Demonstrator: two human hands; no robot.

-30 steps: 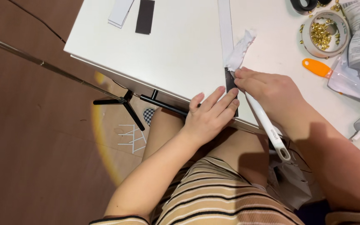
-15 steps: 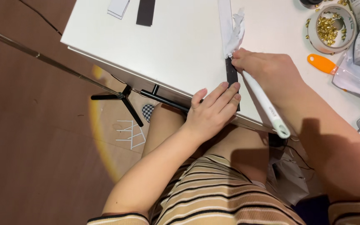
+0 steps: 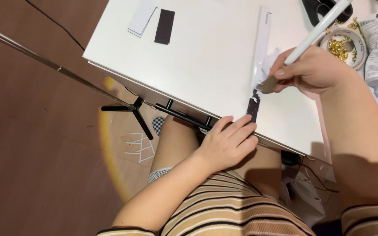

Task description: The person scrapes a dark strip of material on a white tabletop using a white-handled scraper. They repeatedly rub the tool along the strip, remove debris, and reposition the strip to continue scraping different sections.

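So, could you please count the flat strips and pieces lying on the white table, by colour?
White or pale: 2, the small piece at the far edge and the long strip.
Black: 2, the small piece at the far edge and the strip near the left hand.
Total: 4

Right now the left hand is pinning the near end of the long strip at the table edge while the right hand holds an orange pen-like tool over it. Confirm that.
Not quite: the tool in the right hand is white, not orange, as the head view shows. The left hand does rest at the table edge, fingertips at the dark near end of the long strip.
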